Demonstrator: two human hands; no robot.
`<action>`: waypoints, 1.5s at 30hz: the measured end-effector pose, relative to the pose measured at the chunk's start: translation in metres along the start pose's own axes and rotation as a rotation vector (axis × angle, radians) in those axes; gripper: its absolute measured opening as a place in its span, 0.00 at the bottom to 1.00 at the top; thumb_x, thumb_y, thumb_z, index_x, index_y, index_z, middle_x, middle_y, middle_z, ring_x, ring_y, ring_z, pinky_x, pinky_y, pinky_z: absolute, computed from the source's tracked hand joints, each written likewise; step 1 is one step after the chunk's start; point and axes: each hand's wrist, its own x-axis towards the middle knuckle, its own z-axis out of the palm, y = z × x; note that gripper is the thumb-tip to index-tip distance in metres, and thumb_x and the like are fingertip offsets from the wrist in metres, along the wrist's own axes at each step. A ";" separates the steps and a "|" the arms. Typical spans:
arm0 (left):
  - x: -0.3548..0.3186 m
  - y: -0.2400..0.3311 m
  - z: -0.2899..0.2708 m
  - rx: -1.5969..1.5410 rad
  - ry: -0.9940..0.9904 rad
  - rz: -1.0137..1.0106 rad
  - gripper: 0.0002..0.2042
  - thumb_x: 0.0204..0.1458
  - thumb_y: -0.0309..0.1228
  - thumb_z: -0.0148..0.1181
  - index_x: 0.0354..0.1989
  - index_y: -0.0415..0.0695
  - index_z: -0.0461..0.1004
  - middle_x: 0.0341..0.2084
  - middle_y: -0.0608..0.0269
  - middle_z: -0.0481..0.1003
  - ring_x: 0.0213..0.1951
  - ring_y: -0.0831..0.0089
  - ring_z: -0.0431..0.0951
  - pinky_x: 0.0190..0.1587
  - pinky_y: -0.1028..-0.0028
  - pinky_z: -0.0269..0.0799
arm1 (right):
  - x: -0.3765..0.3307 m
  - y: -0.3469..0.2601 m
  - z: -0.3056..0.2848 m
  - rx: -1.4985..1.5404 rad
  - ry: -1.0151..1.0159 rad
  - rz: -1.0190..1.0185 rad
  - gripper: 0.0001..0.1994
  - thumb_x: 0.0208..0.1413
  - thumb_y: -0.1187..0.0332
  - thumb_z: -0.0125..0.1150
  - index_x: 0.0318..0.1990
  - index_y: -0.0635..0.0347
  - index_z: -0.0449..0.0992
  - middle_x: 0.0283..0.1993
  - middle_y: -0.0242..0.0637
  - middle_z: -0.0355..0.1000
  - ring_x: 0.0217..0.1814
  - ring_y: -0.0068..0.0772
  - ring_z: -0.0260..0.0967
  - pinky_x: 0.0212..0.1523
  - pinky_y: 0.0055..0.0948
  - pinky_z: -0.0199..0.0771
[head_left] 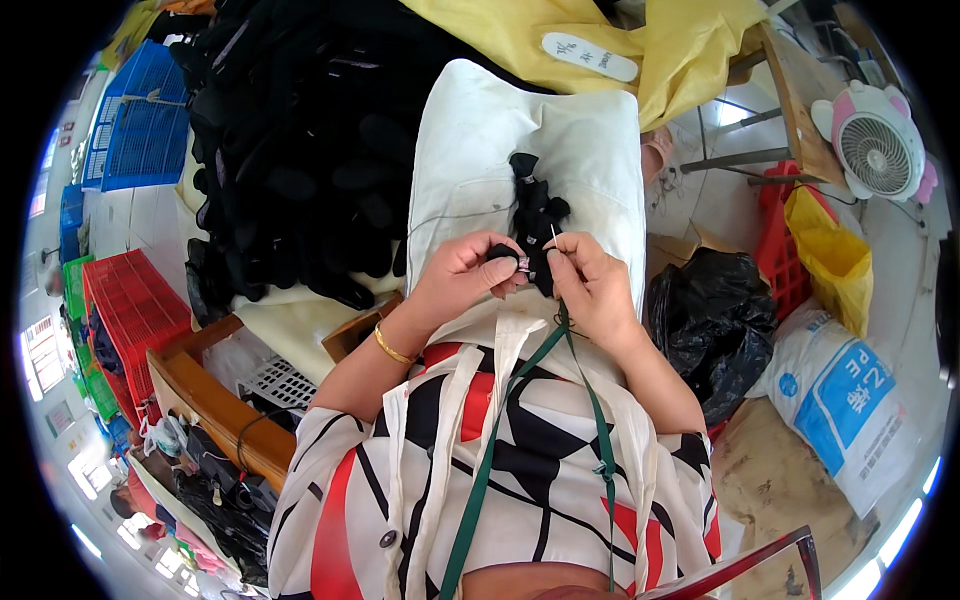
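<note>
My left hand (470, 272) has its fingers clamped on a small black fabric piece (503, 254) with a pinkish tag, at the centre of the frame. My right hand (597, 288), just right of it, has thumb and forefinger pinched on what appears to be a fine needle (553, 234), pointing upward. Directly above, a bundle of black fabric pieces (541, 214) lies on white cloth (600, 150) over my lap.

Risks noted. The tip stands close to my bare fingers; a slip of either pinch could cause a prick. A loose dark thread (455, 219) runs leftward over the cloth and could snag or knot if pulled sideways. My green lanyard (600, 420) hangs just below the hands and could catch. Black on black hides stitch placement; misplacement is possible.
</note>
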 end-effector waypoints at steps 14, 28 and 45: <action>0.005 0.010 -0.008 -0.118 -0.099 -0.356 0.12 0.58 0.35 0.65 0.42 0.39 0.77 0.33 0.64 0.79 0.29 0.78 0.78 0.33 0.79 0.75 | -0.005 0.018 -0.018 -0.470 0.010 -0.788 0.16 0.49 0.79 0.64 0.48 0.61 0.76 0.23 0.34 0.68 0.22 0.37 0.67 0.20 0.33 0.66; 0.004 0.030 0.009 1.083 -0.033 0.811 0.10 0.45 0.30 0.71 0.36 0.44 0.79 0.30 0.62 0.76 0.28 0.63 0.76 0.29 0.71 0.73 | -0.005 -0.003 -0.038 0.037 -0.266 -0.181 0.08 0.55 0.79 0.61 0.43 0.61 0.79 0.33 0.39 0.78 0.30 0.34 0.76 0.34 0.27 0.75; 0.001 0.031 0.011 1.113 -0.064 0.822 0.10 0.45 0.31 0.71 0.35 0.45 0.78 0.28 0.63 0.76 0.27 0.63 0.75 0.28 0.70 0.72 | -0.003 -0.002 -0.044 -0.015 -0.357 -0.285 0.09 0.55 0.78 0.62 0.43 0.62 0.80 0.37 0.41 0.80 0.34 0.41 0.78 0.37 0.29 0.77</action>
